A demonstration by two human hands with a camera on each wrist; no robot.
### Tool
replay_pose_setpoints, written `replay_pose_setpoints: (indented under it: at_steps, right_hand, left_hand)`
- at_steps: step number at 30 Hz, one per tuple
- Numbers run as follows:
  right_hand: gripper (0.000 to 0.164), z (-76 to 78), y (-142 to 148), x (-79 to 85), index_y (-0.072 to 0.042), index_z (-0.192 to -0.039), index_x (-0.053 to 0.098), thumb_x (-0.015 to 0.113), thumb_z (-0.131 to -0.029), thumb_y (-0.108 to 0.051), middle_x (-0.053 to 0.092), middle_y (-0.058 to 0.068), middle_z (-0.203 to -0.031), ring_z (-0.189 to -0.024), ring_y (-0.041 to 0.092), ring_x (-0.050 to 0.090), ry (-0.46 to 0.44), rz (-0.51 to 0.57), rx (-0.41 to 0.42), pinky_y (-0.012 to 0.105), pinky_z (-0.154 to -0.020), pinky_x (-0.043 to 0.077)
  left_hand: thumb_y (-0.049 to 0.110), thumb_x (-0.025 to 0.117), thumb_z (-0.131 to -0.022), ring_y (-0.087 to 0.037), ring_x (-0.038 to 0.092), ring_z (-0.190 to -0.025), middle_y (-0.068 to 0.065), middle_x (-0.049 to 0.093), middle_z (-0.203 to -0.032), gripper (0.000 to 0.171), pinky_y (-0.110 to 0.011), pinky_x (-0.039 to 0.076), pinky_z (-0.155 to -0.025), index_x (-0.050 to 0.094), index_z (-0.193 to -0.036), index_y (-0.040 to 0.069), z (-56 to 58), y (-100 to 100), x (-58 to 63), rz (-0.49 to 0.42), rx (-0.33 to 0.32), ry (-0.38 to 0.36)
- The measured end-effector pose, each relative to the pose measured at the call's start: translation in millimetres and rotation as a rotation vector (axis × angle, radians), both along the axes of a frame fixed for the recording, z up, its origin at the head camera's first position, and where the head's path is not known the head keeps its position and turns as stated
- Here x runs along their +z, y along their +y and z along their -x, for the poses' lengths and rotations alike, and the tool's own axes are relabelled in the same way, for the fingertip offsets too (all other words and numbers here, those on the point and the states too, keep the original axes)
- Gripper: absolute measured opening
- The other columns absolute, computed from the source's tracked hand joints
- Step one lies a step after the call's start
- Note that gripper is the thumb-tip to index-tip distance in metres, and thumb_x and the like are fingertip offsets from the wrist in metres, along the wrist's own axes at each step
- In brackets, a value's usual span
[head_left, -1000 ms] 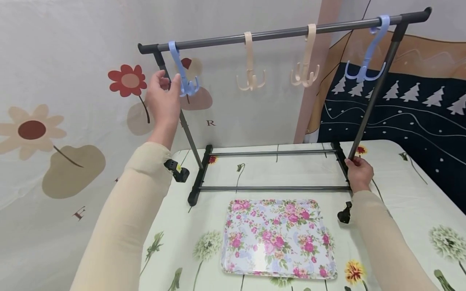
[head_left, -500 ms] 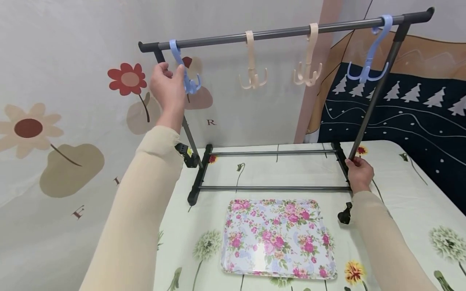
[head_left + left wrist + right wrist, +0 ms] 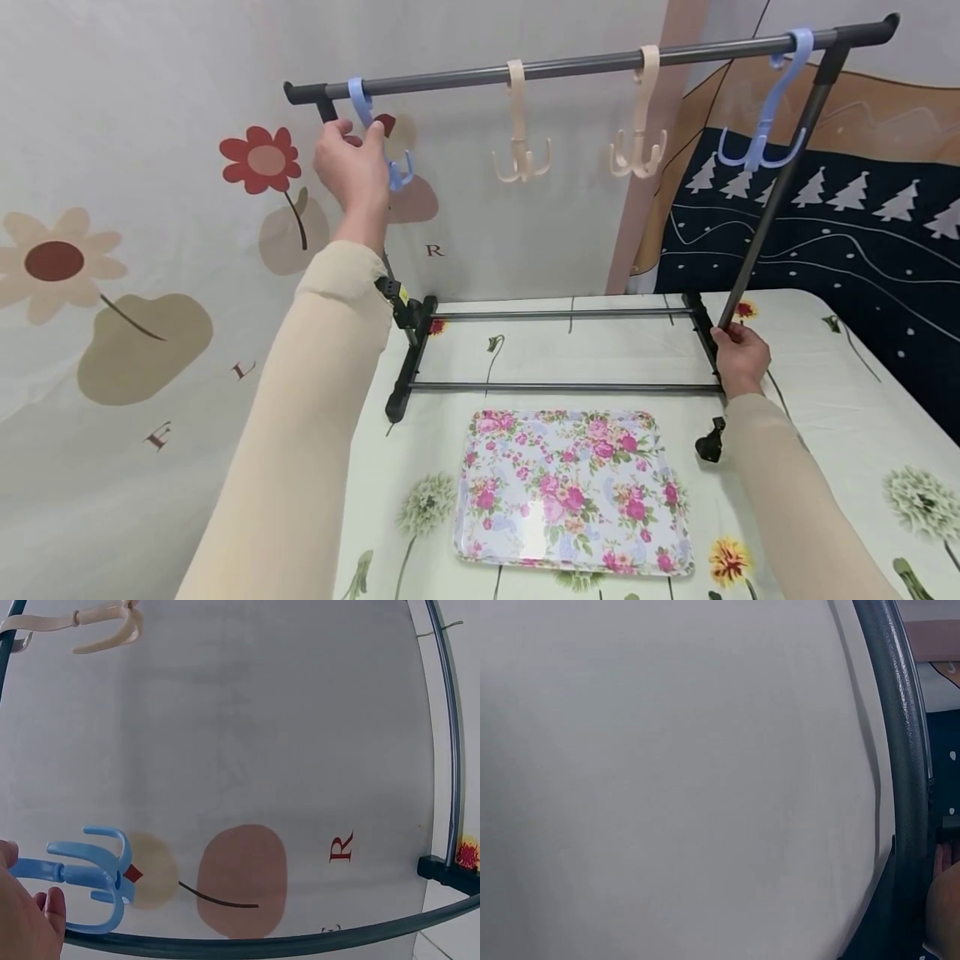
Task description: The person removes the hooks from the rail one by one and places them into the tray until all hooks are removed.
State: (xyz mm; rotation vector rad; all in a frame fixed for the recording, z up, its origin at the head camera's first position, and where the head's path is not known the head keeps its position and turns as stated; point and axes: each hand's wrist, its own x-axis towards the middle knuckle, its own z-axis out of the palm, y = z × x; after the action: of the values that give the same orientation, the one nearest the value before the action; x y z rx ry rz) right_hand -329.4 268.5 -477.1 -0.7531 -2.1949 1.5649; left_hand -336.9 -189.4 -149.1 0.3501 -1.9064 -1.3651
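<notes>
1. In the head view, the left hand [image 3: 351,171] is at about half past ten, raised beside the first blue hook [image 3: 88,876]. Its grip looks released: the fingers are bent loosely and the thumb stands apart. I cannot tell whether it touches the hook.
2. In the left wrist view, this hook and the hand both appear near eight o'clock.
3. The right hand [image 3: 742,360] is a little past three o'clock. Its grip is grasping the rack post [image 3: 762,225] near the lower end.
4. The rack [image 3: 562,387] stands on the desk [image 3: 600,354]. Its top bar [image 3: 585,66] passes from about ten to two o'clock.
5. From this bar hang the first blue hook at eleven, one beige hook [image 3: 518,112] after twelve, another beige hook [image 3: 642,104] at half past one, and the second blue hook [image 3: 765,117] at two.
6. A floral tray [image 3: 573,492] lies flat on the desk at five o'clock, just before the rack.
</notes>
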Motion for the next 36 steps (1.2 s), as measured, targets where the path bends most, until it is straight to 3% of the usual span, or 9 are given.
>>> replay_pose_setpoints:
  at_steps: [10,19,27,31,36]
  right_hand:
    - [0.043,0.2,0.7,0.4,-0.005,-0.136,0.058,0.056,-0.102,-0.031,0.059,0.013,-0.13,-0.102,0.02,0.054,-0.024,-0.002,0.012,0.034,-0.09,0.045]
    - [0.044,0.5,-0.3,-0.2,-0.005,-0.137,0.058,0.055,-0.102,-0.032,0.059,0.012,-0.129,-0.103,0.02,0.054,-0.029,0.009,0.021,0.035,-0.092,0.045]
    - [0.044,-1.6,-2.0,2.0,-0.005,-0.136,0.058,0.056,-0.102,-0.033,0.06,0.011,-0.127,-0.101,0.017,0.054,-0.041,0.011,0.024,0.033,-0.089,0.044]
    - [0.043,-2.3,-1.1,1.4,-0.004,-0.134,0.06,0.057,-0.101,-0.032,0.061,0.007,-0.118,-0.093,0.011,0.052,-0.018,0.001,0.024,0.03,-0.083,0.044]
    - [0.042,-2.3,0.3,1.3,-0.004,-0.133,0.061,0.057,-0.101,-0.03,0.061,0.005,-0.114,-0.092,0.011,0.051,0.002,-0.015,0.025,0.024,-0.077,0.041]
  left_hand:
    - [0.03,0.068,-0.095,-0.011,0.055,-0.099,-0.004,0.064,-0.121,0.04,-0.025,0.045,-0.093,0.061,-0.13,0.011,6.0,5.3,3.6,-0.033,0.008,-0.055]
    - [0.034,0.065,-0.096,-0.013,0.06,-0.107,0.002,0.068,-0.119,0.03,-0.029,0.044,-0.094,0.067,-0.122,0.018,10.0,5.0,5.3,0.038,0.105,-0.162]
    - [0.037,0.064,-0.096,-0.011,0.058,-0.114,0.006,0.069,-0.117,0.029,-0.03,0.03,-0.101,0.067,-0.12,0.02,9.6,3.9,0.5,0.09,0.158,-0.155]
    - [0.037,0.064,-0.096,-0.011,0.058,-0.112,0.005,0.07,-0.115,0.028,-0.03,0.029,-0.102,0.069,-0.118,0.019,9.0,1.8,-2.3,0.099,0.156,-0.137]
    - [0.033,0.065,-0.096,-0.012,0.06,-0.107,0.002,0.07,-0.115,0.026,-0.027,0.039,-0.098,0.07,-0.117,0.017,9.4,-0.7,-4.2,0.091,0.124,-0.111]
